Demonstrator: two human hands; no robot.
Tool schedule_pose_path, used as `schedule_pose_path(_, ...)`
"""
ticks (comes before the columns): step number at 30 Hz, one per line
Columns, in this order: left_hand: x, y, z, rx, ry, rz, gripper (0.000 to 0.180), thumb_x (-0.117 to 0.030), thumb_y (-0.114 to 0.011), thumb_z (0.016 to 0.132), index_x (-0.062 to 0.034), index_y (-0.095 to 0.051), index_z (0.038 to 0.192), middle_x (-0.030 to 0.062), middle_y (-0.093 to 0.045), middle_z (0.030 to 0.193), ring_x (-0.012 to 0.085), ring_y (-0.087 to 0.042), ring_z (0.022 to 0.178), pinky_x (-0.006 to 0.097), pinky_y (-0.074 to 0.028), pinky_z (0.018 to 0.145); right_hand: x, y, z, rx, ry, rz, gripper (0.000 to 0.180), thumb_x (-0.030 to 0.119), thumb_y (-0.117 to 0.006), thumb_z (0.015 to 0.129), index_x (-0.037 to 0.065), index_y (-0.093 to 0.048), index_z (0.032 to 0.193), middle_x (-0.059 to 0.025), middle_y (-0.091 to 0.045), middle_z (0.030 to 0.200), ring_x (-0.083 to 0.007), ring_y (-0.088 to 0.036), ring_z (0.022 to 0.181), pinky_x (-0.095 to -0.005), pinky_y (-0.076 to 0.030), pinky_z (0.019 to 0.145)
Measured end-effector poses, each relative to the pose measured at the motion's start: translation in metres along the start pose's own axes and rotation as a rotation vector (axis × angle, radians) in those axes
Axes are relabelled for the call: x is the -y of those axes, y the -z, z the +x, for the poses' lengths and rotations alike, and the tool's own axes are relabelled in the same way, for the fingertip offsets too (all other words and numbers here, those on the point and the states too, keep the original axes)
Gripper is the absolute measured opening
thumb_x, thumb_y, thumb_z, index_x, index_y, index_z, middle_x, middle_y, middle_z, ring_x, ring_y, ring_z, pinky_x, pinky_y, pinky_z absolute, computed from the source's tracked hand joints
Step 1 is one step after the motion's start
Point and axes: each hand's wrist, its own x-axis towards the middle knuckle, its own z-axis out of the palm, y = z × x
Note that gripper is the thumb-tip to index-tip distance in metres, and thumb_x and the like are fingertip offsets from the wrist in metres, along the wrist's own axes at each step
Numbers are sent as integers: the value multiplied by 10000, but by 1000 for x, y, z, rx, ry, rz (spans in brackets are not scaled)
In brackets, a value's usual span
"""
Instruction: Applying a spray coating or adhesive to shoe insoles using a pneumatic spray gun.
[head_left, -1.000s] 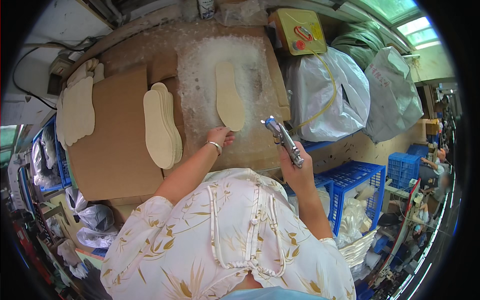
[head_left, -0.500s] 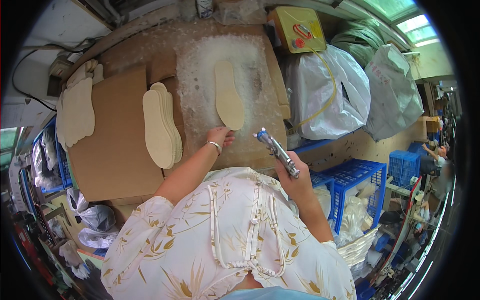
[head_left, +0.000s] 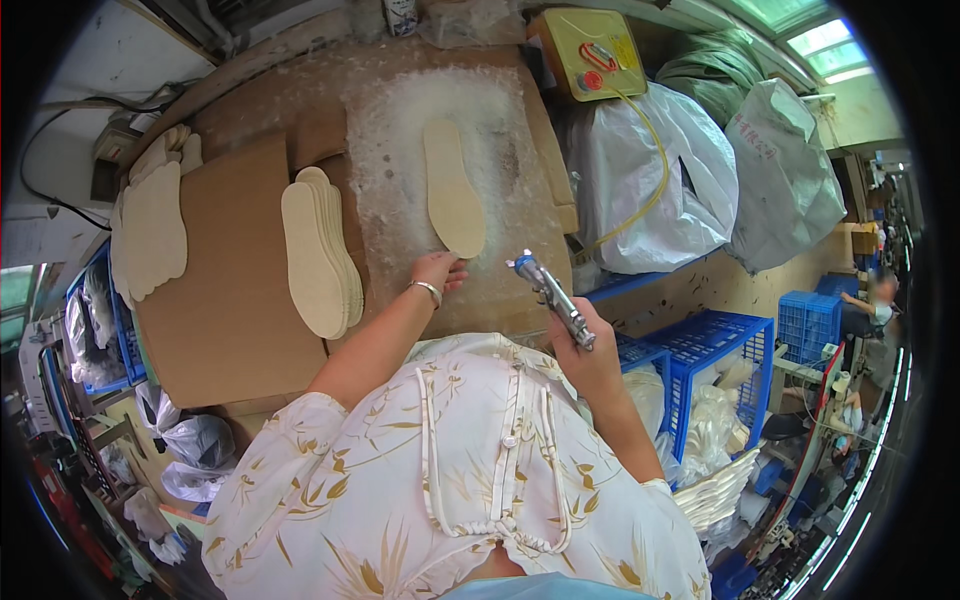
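A single cream insole (head_left: 453, 190) lies on the whitened, residue-covered patch of board (head_left: 385, 215), its wide end away from me narrowing in the middle. At its near end, my left hand (head_left: 438, 271) has its fingertips closed on the rim, with a bracelet on the wrist. My right hand (head_left: 585, 345) grips a metal spray gun (head_left: 555, 300) with a blue part at the nozzle, which points up and left toward the insole without touching it. Left of the patch, a fanned stack of insoles (head_left: 318, 250) rests on brown cardboard.
More insole pieces (head_left: 152, 235) lie at the far left. A yellow can (head_left: 588, 55) with a hose (head_left: 662, 170) stands back right, beside stuffed white sacks (head_left: 655, 190). Blue crates (head_left: 715, 350) stand to my right. Another person (head_left: 875, 305) sits farther off at right.
The view has shifted very slightly. Both hands, the insole and the spray gun keep practically the same places. The distant person at right has changed posture a little.
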Motion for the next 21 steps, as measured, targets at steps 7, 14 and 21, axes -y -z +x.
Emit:
schedule_pose_path(7,3,1,0,22,-6,-8,207,-203,-583,908,-38,-594,1032,75,-665,962,183,-665,769,271,-534,587,-1,0,-6,38,-2,-17,171,147,-653,872,23,-577,962,-118,-568,655,-197,-539,556,-299,-442,550)
schedule_pose_path(14,5,2,2,35,6,3,201,-200,-576,912,-41,-594,1032,71,-662,962,179,-664,775,266,-532,596,1,1,-6,-53,-79,13,164,142,-654,870,25,-572,949,-120,-571,658,-193,-546,561,-301,-441,549)
schedule_pose_path(21,5,2,2,38,5,-1,195,-198,-568,914,-42,-594,1029,67,-657,964,181,-663,780,273,-534,605,1,-2,-7,64,3,-24,171,153,-651,875,25,-575,960,-124,-581,672,-206,-547,559,-303,-443,550)
